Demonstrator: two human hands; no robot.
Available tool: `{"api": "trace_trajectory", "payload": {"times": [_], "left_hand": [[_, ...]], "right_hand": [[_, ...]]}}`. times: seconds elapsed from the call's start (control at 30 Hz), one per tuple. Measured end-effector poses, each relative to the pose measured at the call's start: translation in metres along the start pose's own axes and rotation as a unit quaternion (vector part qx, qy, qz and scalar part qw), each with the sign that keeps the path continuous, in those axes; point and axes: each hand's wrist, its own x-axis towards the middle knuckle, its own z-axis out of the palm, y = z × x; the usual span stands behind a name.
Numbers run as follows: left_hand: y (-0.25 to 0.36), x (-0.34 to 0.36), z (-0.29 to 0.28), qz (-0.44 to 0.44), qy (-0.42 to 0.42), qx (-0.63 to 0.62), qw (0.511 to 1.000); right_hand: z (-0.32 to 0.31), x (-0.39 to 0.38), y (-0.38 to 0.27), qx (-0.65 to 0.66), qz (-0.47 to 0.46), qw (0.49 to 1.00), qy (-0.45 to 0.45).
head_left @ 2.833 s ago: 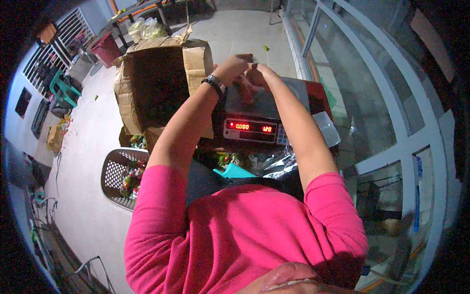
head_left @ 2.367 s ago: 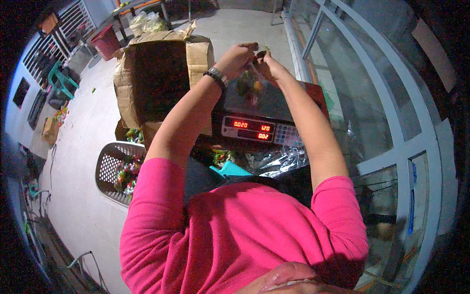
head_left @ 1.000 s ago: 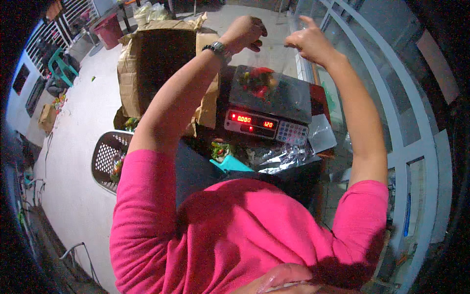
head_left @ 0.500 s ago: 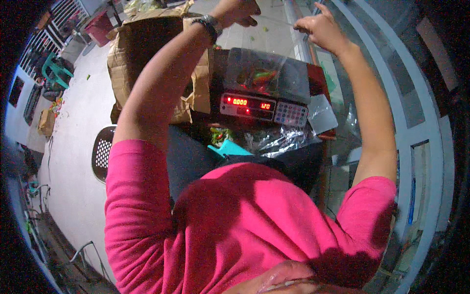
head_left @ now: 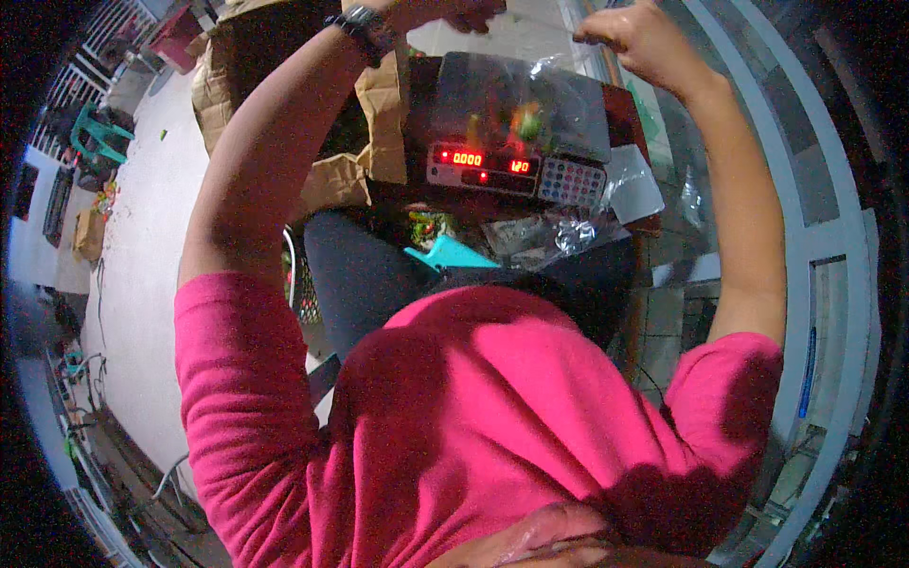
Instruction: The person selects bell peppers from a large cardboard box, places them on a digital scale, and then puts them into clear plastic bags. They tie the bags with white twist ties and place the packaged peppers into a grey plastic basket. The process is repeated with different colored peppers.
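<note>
Both my hands are raised at the far side, apart from each other. My left hand (head_left: 466,13) is partly cut off by the top edge, its fingers curled. My right hand (head_left: 632,42) has its fingers pinched together. Between them hangs a clear plastic bag (head_left: 547,68), its film hard to see, seemingly held at its top by both hands. Blurred red, orange and green peppers (head_left: 526,125) show through it. Behind and below the bag is a digital scale (head_left: 485,170) with a lit red display, a keypad and a grey platform.
A large open brown paper bag (head_left: 383,123) stands left of the scale. Nearer me lie a turquoise plastic piece (head_left: 453,254), crumpled clear plastic (head_left: 573,232) and more peppers (head_left: 431,227). Metal-framed glass (head_left: 800,189) runs along the right. A green chair (head_left: 99,133) stands far left.
The peppers in the clear bag have shifted and look smeared by motion. My right hand sits slightly farther right, and the whole view has tilted, so the scale appears higher.
</note>
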Motion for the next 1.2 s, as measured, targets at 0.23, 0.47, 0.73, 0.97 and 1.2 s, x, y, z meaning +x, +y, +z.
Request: {"api": "trace_trajectory", "payload": {"times": [0.23, 0.47, 0.73, 0.97, 1.2], "left_hand": [[0.044, -0.041, -0.058, -0.319, 0.128, -0.566, 0.749], [0.072, -0.082, -0.044, -0.283, 0.173, -0.765, 0.552], [0.113, -0.11, 0.001, -0.319, 0.128, -0.748, 0.568], [0.127, -0.112, -0.018, -0.241, 0.234, -0.895, 0.295], [0.156, -0.104, -0.04, -0.234, 0.323, -0.855, 0.333]], "right_hand": [[-0.02, -0.017, -0.018, 0.093, 0.01, 0.995, 0.029], [-0.026, -0.021, -0.034, 0.246, 0.052, 0.968, 0.021], [0.046, -0.036, -0.053, 0.419, 0.019, 0.906, 0.052], [0.092, -0.045, -0.089, 0.749, -0.029, 0.599, 0.281], [0.095, -0.028, -0.138, 0.71, 0.045, 0.698, 0.079]]}}
